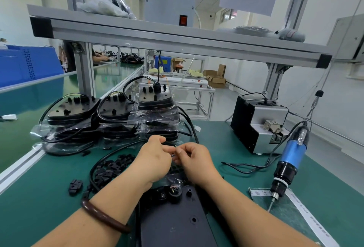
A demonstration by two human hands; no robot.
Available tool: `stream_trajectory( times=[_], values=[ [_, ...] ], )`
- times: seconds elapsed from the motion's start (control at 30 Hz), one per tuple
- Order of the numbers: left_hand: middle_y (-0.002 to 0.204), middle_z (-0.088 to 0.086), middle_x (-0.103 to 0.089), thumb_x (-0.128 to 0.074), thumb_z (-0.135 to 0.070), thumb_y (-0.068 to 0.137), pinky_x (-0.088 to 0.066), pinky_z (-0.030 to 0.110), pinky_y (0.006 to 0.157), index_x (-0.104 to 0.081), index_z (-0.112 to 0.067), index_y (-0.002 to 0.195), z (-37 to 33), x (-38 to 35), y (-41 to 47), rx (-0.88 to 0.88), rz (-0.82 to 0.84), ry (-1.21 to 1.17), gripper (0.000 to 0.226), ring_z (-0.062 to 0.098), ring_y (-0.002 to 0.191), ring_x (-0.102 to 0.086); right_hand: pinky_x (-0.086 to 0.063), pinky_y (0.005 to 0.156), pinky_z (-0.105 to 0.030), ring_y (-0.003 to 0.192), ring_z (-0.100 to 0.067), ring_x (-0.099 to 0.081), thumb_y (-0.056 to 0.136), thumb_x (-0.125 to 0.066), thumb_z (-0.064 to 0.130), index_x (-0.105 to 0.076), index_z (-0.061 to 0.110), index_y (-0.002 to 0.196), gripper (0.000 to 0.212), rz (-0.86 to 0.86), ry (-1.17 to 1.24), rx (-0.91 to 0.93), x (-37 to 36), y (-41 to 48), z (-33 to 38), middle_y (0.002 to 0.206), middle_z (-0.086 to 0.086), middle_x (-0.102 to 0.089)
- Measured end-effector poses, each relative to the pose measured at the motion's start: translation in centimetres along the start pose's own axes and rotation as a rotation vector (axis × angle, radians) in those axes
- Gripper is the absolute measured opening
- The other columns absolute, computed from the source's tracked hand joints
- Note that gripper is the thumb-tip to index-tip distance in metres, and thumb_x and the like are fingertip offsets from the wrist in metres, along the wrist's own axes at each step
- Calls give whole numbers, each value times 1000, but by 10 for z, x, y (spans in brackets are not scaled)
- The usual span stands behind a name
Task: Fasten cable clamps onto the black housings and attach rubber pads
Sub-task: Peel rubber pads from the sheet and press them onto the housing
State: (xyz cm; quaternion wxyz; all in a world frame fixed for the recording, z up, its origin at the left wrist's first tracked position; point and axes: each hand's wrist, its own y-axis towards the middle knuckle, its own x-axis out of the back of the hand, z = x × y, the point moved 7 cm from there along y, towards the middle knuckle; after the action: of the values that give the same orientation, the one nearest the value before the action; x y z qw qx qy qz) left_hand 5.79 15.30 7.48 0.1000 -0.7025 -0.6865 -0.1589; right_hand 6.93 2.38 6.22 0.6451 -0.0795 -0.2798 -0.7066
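Left hand [155,158] and right hand [194,160] pinched a small part [174,155] together over the green table [226,144], housings [116,109] stacked behind, white wall [331,77] beyond

I see through one wide-angle camera worn on the head, facing forward and down, close over the left hand [152,160] and right hand [194,159] at the green bench [39,207], hall beyond.

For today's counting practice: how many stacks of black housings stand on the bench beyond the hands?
3, side by side: the left stack, the middle stack and the right stack. More may be hidden behind them.
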Motion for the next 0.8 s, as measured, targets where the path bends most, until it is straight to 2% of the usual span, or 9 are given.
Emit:
stream_trajectory(
  times=[0.07, 0.17, 0.23, 0.3, 0.37, 0.47, 0.57, 0.7, 0.8],
  values=[
    [106, -4, -66, -38, 8, 85, -45, 22, 82, -35, -9, 137, 2, 0, 1, 22, 17, -84, 54, 13, 105, -59, -57, 79, -41, 76, -19, -68, 96, -52, 15, -68, 22, 74, 28, 9, 23, -5, 0, -1, 2, 77, -1, -72],
    [101, 0, -64, -36, 14, 86, -47, 31, 94, -35, -5, 137, 3, 2, 1, 58, 24, -277, 54, 16, 102, -60, -58, 78, -35, 72, -12, -66, 97, -52, 14, -69, 25, 76, 29, 14, 85, -15, 2, -2, 6, 77, -1, -72],
    [99, 6, -64, -38, 16, 89, -49, 30, 84, -40, -5, 132, 8, 4, 2, 161, 45, -585, 47, 20, 98, -61, -58, 75, -28, 70, -9, -67, 96, -56, 14, -71, 21, 78, 25, -25, 199, -49, 6, -3, 6, 75, 0, -72],
    [96, 12, -69, -39, 13, 92, -49, 31, 75, -48, -5, 119, 10, 3, -1, 272, 109, -925, 34, 24, 94, -64, -57, 70, -25, 68, -10, -66, 94, -59, 12, -71, 10, 83, 17, -35, 365, -92, 9, -3, 7, 75, -5, -71],
    [85, 10, -72, -39, 10, 92, -50, 33, 73, -51, -5, 111, 9, 1, -3, 317, 187, -1088, 28, 24, 90, -66, -55, 65, -24, 67, -11, -65, 94, -58, 9, -69, 5, 86, 14, 22, 541, -141, 4, -4, 9, 77, -7, -69],
    [77, 9, -72, -38, 7, 90, -49, 32, 73, -52, -7, 107, 7, 1, -5, 316, 229, -1142, 26, 23, 86, -66, -54, 62, -20, 66, -10, -64, 97, -53, 7, -69, 4, 88, 19, 132, 709, -205, -5, -7, 16, 75, -4, -70],
    [73, 8, -69, -40, 5, 90, -51, 31, 71, -53, -7, 108, 10, 2, -4, 329, 220, -1156, 25, 20, 75, -67, -56, 63, -20, 67, -11, -65, 98, -50, 7, -68, 4, 87, 22, 166, 774, -235, -7, -9, 21, 75, -4, -70],
    [71, 6, -69, -40, 4, 92, -51, 30, 70, -53, -9, 106, 10, 4, -1, 315, 188, -1104, 23, 19, 73, -66, -55, 69, -24, 71, -11, -65, 97, -55, 9, -69, 3, 92, 16, 174, 731, -198, -5, -10, 25, 78, -3, -71],
    [71, 7, -70, -40, 5, 92, -50, 30, 71, -52, -8, 106, 9, 4, -1, 290, 173, -1062, 24, 18, 74, -65, -56, 67, -22, 71, -8, -67, 96, -57, 11, -70, 3, 93, 15, 168, 650, -154, -2, -10, 28, 77, -1, -72]
  ],
)
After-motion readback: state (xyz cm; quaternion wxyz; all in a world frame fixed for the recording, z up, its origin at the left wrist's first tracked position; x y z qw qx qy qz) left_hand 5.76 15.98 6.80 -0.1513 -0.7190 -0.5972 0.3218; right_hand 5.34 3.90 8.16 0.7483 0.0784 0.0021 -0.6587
